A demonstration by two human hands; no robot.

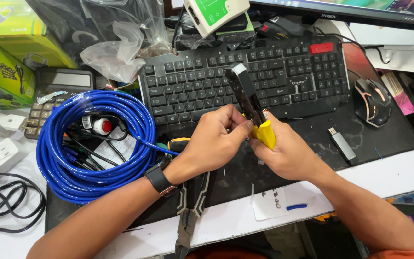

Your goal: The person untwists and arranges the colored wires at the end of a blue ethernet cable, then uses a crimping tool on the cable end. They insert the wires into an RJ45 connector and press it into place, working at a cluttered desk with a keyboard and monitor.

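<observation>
Both forearms reached in from the lower edge and met above the dark mat on the surface [398, 175]. The right hand [291, 153] was wrapped around the yellow handles of a crimping tool [251, 108], whose black head angled up and away over the keyboard [207, 79]. The left hand [214, 139], with a black watch [159, 177] on its wrist, was curled against the tool just beside the right, its fingertips pressed at the jaw area; whatever it pinched there was hidden. A blue cable [89, 144] ran from under the left hand to a large coil lying left of it, on top of black wires.

A pair of pliers [190, 206] lay below the left wrist. At the upper left stood yellow-green boxes [3, 52] with pictures of a padlock and a cable, a calculator [56, 96] beside them. A white and green tester [214, 12] sat above the keyboard, and crumpled clear bags [116, 48] lay to its left. A mouse [372, 100] and a USB stick [342, 144] lay to the right, a white paper label [269, 204] near the front edge.
</observation>
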